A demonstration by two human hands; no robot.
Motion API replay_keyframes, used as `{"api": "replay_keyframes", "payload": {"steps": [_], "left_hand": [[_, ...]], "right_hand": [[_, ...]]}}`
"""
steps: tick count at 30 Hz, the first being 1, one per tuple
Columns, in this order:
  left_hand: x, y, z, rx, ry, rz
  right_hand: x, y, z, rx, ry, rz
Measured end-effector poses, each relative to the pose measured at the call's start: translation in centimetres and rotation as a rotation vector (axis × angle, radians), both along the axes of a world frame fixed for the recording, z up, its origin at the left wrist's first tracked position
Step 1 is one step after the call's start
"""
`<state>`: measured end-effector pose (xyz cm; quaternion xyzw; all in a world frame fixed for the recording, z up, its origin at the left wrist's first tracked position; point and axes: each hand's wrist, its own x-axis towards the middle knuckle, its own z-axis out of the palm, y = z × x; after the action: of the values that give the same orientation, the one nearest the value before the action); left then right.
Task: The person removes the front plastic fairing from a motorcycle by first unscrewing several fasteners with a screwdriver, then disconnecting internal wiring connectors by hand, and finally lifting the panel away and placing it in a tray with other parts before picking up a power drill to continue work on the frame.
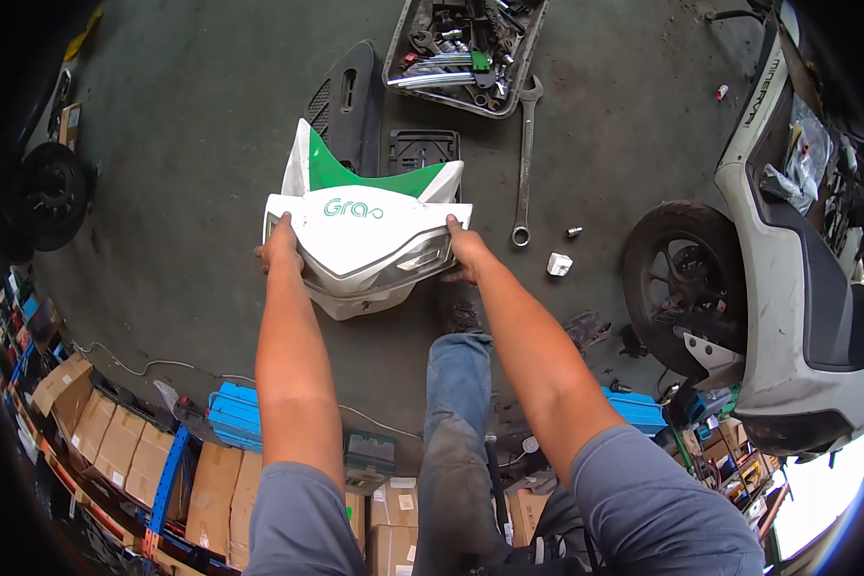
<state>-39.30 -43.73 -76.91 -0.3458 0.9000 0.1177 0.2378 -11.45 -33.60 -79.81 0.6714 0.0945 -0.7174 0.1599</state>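
Note:
Between my two hands is a white and green scooter front fairing [346,235] with clear lamp lenses along its lower edge. My left hand [280,246] grips its left end, and my right hand [465,252] grips the right end, thumbs on top and fingers curled beneath. Just beyond the fairing lie a long black plastic panel [360,115] and a smaller black plastic piece [424,147], partly covered by it. The underside of the fairing is hidden.
A tray of tools [538,58] sits at the far side, with a large combination wrench [525,163] next to it. Nearby lie a socket [574,231] and a small white block [560,264]. A grey scooter [768,317] stands at right; cardboard boxes [154,461] fill shelving at lower left.

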Motion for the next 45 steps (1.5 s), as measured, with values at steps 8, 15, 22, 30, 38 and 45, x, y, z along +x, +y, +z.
{"api": "replay_keyframes", "payload": {"steps": [8, 15, 22, 30, 38, 45], "left_hand": [[2.5, -1.9, 1.1, 0.266, 0.121, -0.095], [14.5, -4.5, 8.5, 0.428, 0.477, -0.806], [28.9, -9.9, 13.7, 0.710, 0.135, -0.807], [30.7, -7.9, 17.1, 0.838, 0.068, -0.753], [40.1, 0.8, 29.1, 1.118, -0.026, -0.983], [40.9, 21.5, 49.8, 1.595, 0.835, -1.622]], "right_hand": [[4.1, -2.1, 2.3, 0.182, 0.089, 0.238], [13.8, 0.3, -2.2, 0.597, -0.416, 0.912], [15.0, 1.8, -7.7, 0.718, -0.375, 0.896], [22.9, 1.6, -2.2, 0.536, -0.241, 0.705], [37.6, -4.1, 11.2, 0.481, -0.118, 0.843], [44.9, -7.5, 19.4, 0.537, -0.250, 0.699]]}}
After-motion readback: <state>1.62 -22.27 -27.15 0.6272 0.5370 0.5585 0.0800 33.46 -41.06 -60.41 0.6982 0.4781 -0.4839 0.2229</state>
